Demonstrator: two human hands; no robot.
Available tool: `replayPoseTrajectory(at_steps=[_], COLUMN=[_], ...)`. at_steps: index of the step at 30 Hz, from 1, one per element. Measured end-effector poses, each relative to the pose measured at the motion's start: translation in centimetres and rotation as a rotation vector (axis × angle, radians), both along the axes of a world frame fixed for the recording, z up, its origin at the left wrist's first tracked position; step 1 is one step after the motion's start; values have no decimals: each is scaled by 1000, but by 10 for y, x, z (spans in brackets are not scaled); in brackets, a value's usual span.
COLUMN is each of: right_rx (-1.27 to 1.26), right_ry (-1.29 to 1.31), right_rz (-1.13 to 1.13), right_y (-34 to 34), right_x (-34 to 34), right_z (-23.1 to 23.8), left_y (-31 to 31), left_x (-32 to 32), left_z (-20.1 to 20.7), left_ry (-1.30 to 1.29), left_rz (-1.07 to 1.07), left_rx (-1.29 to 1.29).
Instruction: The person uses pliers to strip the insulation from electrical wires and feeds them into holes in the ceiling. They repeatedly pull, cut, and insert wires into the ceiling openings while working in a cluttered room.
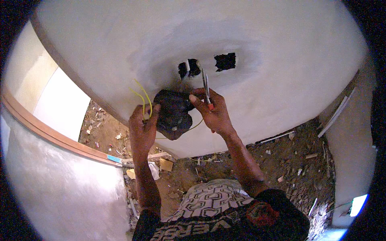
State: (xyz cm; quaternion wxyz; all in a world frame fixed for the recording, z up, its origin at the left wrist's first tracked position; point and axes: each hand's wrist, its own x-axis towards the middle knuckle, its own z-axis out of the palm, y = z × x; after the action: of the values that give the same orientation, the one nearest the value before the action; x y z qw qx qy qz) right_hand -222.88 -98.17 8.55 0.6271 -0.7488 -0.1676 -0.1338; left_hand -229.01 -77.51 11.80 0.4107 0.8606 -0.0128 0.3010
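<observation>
My left hand [141, 124] is closed on the left edge of a dark, rounded black plastic electrical box [173, 114]. Two bare-ended lengths of yellow wire [145, 96] stick up by its thumb and fingers. My right hand [215, 110] is closed round a pair of scissors [206, 84] with red handles, blades pointing up toward the wall. Its thumb and forefinger also touch the box's upper right side. A thin yellow wire runs from below the box toward the right hand. The inside of the box is too dark to make out.
In the plastered wall [281, 92] ahead are a ragged double hole [194, 67] and a squarish hole [225, 62]. At left is an opening with a wooden frame [60, 132]. Rubble and scraps cover the dirt floor [281, 160]. A second wall [354, 120] stands at right.
</observation>
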Motion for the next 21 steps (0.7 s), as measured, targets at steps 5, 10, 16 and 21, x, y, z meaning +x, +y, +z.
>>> replayPoseTrajectory(at_steps=[5, 10, 16, 21], right_rx=[135, 227, 375, 424], right_ry=[284, 136, 215, 136], right_rz=[76, 143, 193, 196], right_y=[-10, -10, -7, -7], right_x=[-15, -16, -34, -24], right_z=[22, -2, 4, 2], left_y=[-21, -53, -47, -43], left_x=[25, 32, 21, 25], left_z=[15, 20, 16, 11], left_ry=[-153, -21, 168, 132], left_rz=[-3, -172, -62, -143], left_rx=[105, 88, 44, -54])
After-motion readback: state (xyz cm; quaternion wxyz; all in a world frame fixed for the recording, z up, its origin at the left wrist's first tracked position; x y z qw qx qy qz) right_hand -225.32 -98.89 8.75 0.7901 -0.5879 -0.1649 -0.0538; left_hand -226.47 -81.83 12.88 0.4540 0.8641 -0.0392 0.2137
